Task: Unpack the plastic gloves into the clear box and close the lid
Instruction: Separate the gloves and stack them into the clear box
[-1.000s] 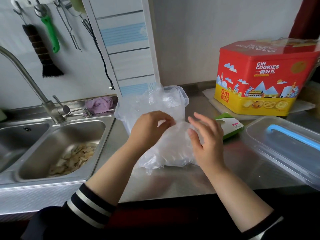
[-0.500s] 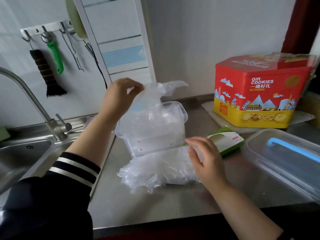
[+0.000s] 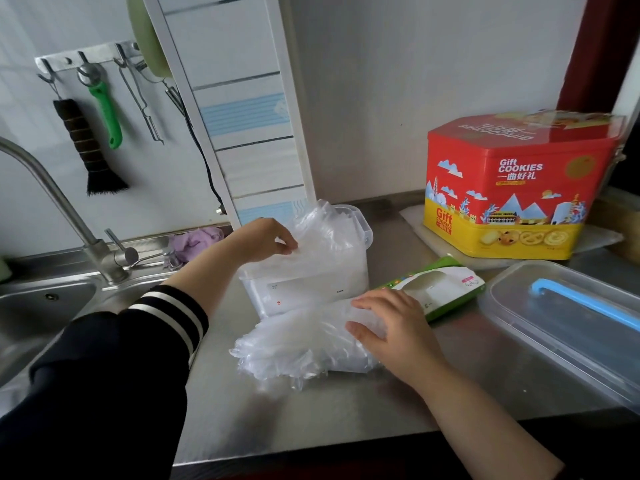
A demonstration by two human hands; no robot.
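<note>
A crinkled, see-through stack of thin plastic gloves (image 3: 304, 344) lies on the steel counter (image 3: 346, 420) nearest the person, its long axis running left to right, frayed cuffs and fingers fanning out at the left end. The right hand (image 3: 394, 330) rests on its right end, grip loosely curved over the film, fingers fairly straight. Just behind stands the open clear plastic box (image 3: 304, 282), heaped with more filmy gloves. The left hand (image 3: 266, 239) is over its rim, grip pinched on a bunch of gloves (image 3: 322, 230) going in; half a second ago that hand held it high above the box. To the right lie the green-and-white glove packet (image 3: 446, 285) and the clear lid with a blue handle (image 3: 571, 327)
</note>
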